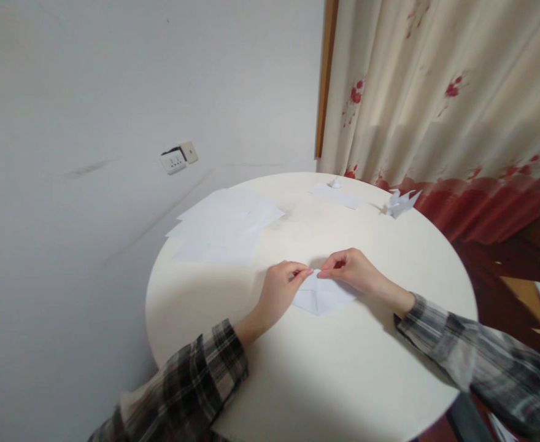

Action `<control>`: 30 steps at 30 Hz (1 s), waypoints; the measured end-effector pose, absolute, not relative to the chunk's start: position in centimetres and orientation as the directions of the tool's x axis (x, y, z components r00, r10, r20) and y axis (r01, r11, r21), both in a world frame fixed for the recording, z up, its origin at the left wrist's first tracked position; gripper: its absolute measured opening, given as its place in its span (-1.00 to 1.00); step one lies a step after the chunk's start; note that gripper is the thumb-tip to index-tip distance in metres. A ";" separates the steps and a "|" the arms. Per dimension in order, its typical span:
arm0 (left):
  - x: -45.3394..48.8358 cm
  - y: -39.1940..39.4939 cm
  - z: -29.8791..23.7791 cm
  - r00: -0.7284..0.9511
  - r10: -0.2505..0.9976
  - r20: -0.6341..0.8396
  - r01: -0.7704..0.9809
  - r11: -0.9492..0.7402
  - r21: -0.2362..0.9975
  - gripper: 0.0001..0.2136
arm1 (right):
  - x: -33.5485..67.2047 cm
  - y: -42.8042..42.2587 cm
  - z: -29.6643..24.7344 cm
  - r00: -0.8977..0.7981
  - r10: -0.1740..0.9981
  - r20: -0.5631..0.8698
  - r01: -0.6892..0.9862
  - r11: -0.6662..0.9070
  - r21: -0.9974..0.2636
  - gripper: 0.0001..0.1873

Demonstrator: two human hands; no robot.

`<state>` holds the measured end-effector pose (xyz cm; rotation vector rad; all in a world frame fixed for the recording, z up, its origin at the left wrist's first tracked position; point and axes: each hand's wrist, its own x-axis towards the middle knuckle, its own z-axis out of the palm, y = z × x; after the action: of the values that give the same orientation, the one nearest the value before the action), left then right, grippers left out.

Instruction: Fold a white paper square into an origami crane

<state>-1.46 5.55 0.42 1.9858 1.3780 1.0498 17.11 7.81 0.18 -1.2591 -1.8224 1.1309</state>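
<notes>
A folded white paper (321, 296) lies on the round white table (307, 368), its point toward me. My left hand (280, 290) pinches the paper's upper edge with thumb and fingertips. My right hand (350, 269) pinches the same top edge from the right, fingers curled. Both hands meet at the paper's top corner. Plaid sleeves cover both forearms.
A loose stack of white sheets (224, 226) lies at the table's back left. A flat paper strip (337, 195) and a folded paper crane (401, 202) sit at the far edge. The wall with a socket (178, 158) is behind, and a floral curtain (440, 98) hangs at right.
</notes>
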 end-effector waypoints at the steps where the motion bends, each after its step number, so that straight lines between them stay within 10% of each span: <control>1: -1.4 5.5 0.4 0.188 0.930 0.316 0.549 -0.366 0.752 -0.91 | 17.1 7.8 0.2 -0.328 0.944 0.035 0.385 0.168 -0.908 -0.73; 30: -1.1 5.8 -2.0 0.249 0.955 0.163 0.525 -0.274 0.806 -0.84 | 17.1 8.1 -1.4 -0.474 0.881 0.007 0.387 0.215 -0.896 -0.76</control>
<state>-1.15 5.85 -2.00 1.9029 1.3447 0.8877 17.11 8.13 -1.44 -1.1681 -1.9642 1.2145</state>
